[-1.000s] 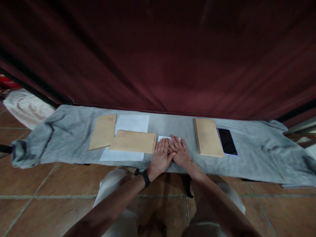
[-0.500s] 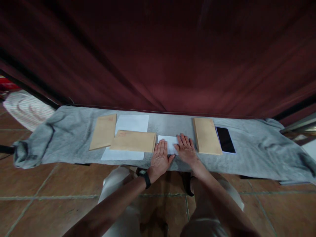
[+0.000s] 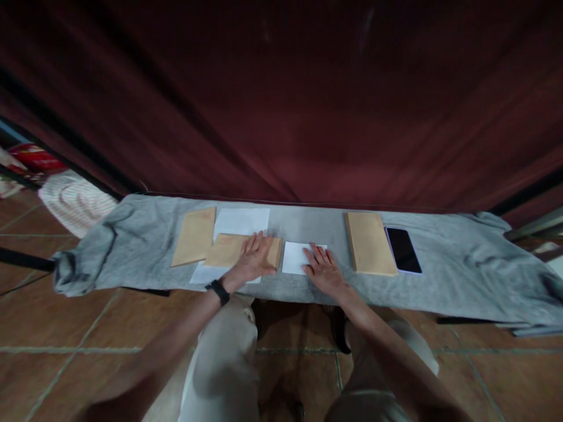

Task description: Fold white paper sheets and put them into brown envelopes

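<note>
My right hand (image 3: 323, 268) lies with fingers spread on the right part of a small folded white paper (image 3: 294, 259). Over the right end of a brown envelope stack (image 3: 225, 251) is my left hand (image 3: 254, 258), its fingers apart and nothing in its grasp; whether it presses on the stack I cannot tell. Beneath that stack, a white paper sheet (image 3: 241, 220) sticks out at the back and front. Another brown envelope (image 3: 193, 237) lies slanted at the left.
A grey cloth (image 3: 448, 264) covers the narrow bench. A pile of brown envelopes (image 3: 372, 243) lies to the right, with a phone (image 3: 403, 250) beside it. Behind the bench hangs a dark red curtain (image 3: 299, 117). Striped fabric (image 3: 79, 199) shows at the far left.
My left hand has left the folded paper and moved left over the envelope stack. My right hand stays on the paper. The view has shifted slightly.
</note>
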Tool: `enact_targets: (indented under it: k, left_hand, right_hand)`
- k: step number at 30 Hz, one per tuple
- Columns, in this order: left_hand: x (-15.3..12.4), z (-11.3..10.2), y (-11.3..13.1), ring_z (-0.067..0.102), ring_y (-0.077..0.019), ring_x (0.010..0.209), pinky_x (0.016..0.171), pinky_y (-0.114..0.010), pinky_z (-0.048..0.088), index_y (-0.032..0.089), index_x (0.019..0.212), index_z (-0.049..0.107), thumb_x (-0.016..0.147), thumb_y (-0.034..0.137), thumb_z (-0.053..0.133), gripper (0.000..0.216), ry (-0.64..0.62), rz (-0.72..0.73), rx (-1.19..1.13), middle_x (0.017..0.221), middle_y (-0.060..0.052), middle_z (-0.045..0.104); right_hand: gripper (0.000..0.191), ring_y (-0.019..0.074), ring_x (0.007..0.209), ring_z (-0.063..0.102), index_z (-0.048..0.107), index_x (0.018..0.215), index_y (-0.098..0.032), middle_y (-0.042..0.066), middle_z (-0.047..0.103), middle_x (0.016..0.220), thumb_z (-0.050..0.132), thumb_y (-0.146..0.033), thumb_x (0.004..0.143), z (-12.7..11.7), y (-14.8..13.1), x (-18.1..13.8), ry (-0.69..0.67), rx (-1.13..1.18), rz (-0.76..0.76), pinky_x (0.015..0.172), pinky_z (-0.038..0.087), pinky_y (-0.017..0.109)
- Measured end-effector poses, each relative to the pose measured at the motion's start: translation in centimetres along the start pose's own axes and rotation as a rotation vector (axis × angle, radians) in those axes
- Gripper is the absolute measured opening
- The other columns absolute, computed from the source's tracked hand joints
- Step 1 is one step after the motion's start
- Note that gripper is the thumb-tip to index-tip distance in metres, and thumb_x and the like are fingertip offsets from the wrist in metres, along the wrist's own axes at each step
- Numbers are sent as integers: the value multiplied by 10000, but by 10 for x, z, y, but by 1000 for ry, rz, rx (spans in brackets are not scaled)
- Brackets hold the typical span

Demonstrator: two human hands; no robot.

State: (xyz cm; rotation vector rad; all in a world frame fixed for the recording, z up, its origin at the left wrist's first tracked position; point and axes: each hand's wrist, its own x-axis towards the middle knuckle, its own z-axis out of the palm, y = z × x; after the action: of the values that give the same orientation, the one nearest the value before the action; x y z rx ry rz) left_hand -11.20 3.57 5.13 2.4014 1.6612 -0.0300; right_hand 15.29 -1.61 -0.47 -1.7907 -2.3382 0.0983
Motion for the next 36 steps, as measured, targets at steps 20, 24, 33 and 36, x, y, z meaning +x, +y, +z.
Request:
enact_targets:
  k: [20,24,33,36]
  left_hand:
    - [25,-29,-25,213,-387,1516,1217,-552,118,254,1600,217,566,609,801,1240,-241,169,104,1654,-175,235]
    - [28,-25,-27,232,-372,1504,1224,-562,83,248,1599,203,562,621,793,1250,-225,172,94,1624,-163,289]
    - [25,-23,-29,227,-353,1510,1236,-557,52,257,1607,126,598,581,796,1254,-153,195,29,1613,-148,311]
    - [21,-24,-29,253,-347,1503,1236,-559,70,265,1609,116,614,555,796,1239,-139,196,23,1609,-146,320]
  right_hand:
    - [535,272,1500,328,440,1521,-201,102,348,1629,394,-436,1042,-14,-2,18,-41,84,-63,1235,238,484]
    - [552,301,1521,276,401,1545,-262,69,274,1660,422,-467,1034,-8,-17,17,-34,102,-143,1248,167,551]
    - [548,325,1517,281,414,1537,-298,60,274,1658,446,-484,1022,-3,-21,14,-76,102,-143,1245,123,594]
    - [551,323,1522,269,407,1541,-296,60,268,1660,439,-487,1024,-3,-22,14,-85,104,-136,1244,125,597]
